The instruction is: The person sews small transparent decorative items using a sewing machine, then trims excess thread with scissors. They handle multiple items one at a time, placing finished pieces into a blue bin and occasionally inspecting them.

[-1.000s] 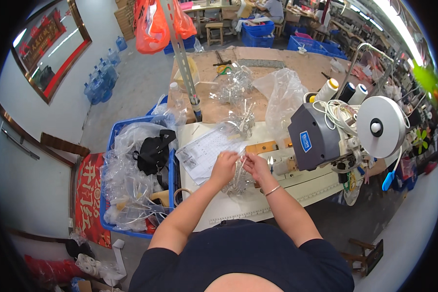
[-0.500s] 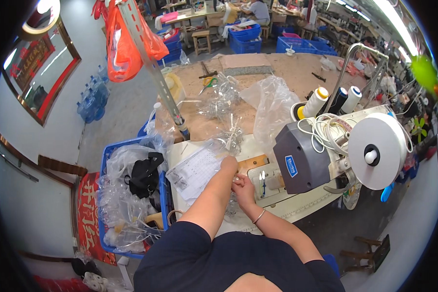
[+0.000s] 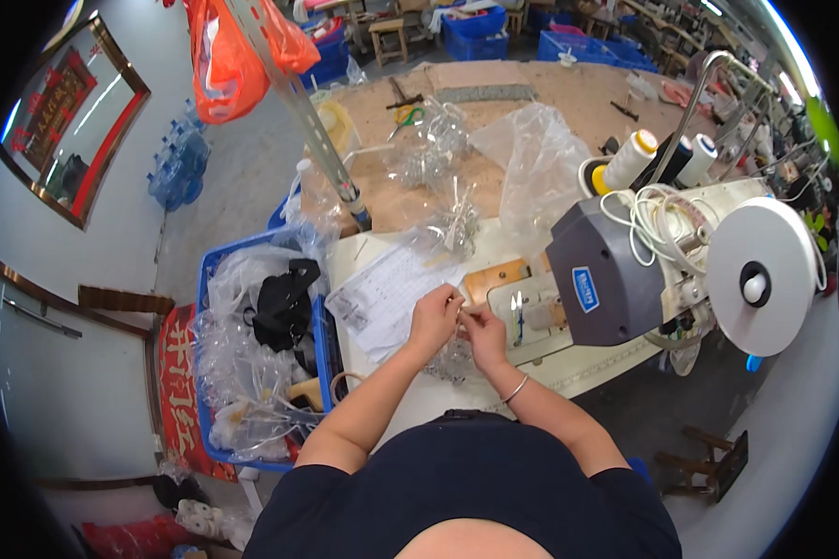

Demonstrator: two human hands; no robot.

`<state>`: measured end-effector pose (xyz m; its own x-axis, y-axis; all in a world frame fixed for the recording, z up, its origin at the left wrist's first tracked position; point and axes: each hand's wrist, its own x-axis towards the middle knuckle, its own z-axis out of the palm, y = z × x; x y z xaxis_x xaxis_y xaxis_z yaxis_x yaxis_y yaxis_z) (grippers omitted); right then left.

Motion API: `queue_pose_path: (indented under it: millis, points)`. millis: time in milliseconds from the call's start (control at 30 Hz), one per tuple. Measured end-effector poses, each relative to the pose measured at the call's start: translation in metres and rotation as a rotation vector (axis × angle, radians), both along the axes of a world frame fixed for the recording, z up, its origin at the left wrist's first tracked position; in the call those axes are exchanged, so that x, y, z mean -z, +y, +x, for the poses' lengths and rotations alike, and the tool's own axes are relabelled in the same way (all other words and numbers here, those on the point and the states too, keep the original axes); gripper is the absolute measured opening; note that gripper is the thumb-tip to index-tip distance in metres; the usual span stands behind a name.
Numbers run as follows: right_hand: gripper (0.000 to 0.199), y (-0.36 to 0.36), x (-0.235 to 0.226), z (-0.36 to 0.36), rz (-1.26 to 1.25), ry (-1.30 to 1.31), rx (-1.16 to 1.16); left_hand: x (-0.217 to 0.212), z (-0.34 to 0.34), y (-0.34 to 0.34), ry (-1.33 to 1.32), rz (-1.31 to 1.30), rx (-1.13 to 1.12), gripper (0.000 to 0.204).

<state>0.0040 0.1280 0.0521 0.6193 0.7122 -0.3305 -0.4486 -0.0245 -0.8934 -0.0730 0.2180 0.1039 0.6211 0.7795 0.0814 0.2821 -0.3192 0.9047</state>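
Observation:
My left hand (image 3: 434, 319) and my right hand (image 3: 485, 337) meet over the white sewing table (image 3: 410, 391), in front of the machine. Fingertips of both are pinched together around something small and pale that I cannot make out. Beneath my right hand lies a crinkled clear plastic bag (image 3: 450, 361) with small bits in it. A printed sheet of paper (image 3: 396, 296) is left of my hands. Beyond them is a clear bag of small metallic pieces (image 3: 459, 228). Thread snips (image 3: 518, 317) lie on the bed of the sewing machine (image 3: 598, 275), right of my hands.
A blue crate (image 3: 324, 349) with clear bags and a black strap bundle (image 3: 286, 303) stands at the left. A metal post (image 3: 312, 130) holds an orange bag (image 3: 226, 70). Thread cones (image 3: 630, 160) and a large white reel (image 3: 755, 252) sit at the right. Scissors (image 3: 406, 116) lie farther back.
My left hand has drawn back from the bag of metallic pieces and now meets my right hand fingertip to fingertip. The whole view has shifted slightly.

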Motion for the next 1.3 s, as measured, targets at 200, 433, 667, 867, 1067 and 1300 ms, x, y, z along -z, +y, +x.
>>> queue_pose_path:
  millis: [200,433,667,867,1067,1300]
  points:
    - [0.013,-0.004,-0.007,-0.003,0.018,-0.044,-0.125,0.042,-0.052,-0.058,-0.211,0.018,-0.243,0.007]
    - [0.01,-0.005,-0.003,0.002,0.177,-0.073,-0.327,0.002,-0.037,-0.009,-0.217,-0.33,-0.328,0.015]
    - [0.009,0.003,0.009,-0.001,0.212,-0.443,-0.292,0.013,-0.008,0.051,-0.02,-0.214,-0.259,0.017]
    - [0.009,0.005,0.002,0.01,0.126,-0.029,-0.228,0.006,-0.028,-0.014,0.011,-0.162,-0.144,0.016]
    - [0.011,0.016,0.003,0.026,0.042,-0.15,-0.199,0.034,-0.059,-0.038,-0.336,-0.704,-0.206,0.007]
    - [0.012,0.015,0.013,0.027,-0.099,0.001,-0.214,0.025,-0.053,-0.01,-0.499,-1.085,-0.438,0.017]
